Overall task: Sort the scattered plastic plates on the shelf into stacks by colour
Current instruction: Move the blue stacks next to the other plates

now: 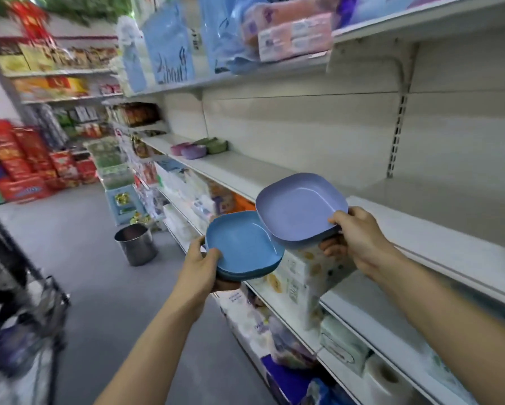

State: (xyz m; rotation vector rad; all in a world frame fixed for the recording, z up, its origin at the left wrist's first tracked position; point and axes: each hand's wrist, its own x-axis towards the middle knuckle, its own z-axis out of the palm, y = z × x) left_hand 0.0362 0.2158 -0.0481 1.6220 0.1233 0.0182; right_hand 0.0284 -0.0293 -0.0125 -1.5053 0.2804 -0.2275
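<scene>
2 hands (200, 266) (359, 235), each gripping plates: blue stack (244, 248) left, purple plate (299, 209) right.

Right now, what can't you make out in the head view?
- Blue stack: plate count; edges overlap, left hand covers the underside.
- Purple plate: anything beneath it; right hand hides the lower edge.
- Far stacks on the shelf: small and blurred, plates or bowls unclear.
- Labels on the box: blurred.
</scene>
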